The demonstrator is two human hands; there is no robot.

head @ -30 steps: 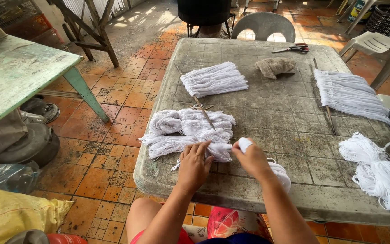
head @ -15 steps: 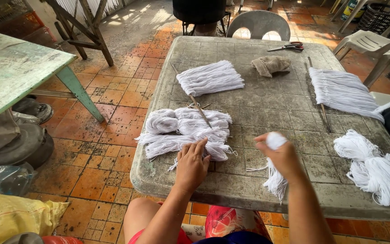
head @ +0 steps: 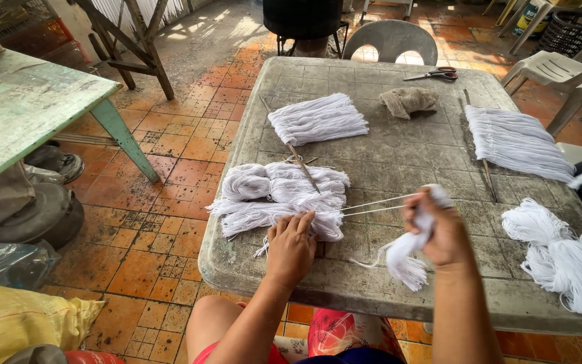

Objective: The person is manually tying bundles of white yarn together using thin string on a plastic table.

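Head view: left hand (head: 291,246) flat, pinning white yarn pile (head: 279,195); right hand (head: 442,229) fisted around drawn-out strands (head: 378,205); most yarn remains unpulled.

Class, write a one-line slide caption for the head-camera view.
Left hand presses a pile of white string bundles on a worn table while the right hand pulls two strands taut.
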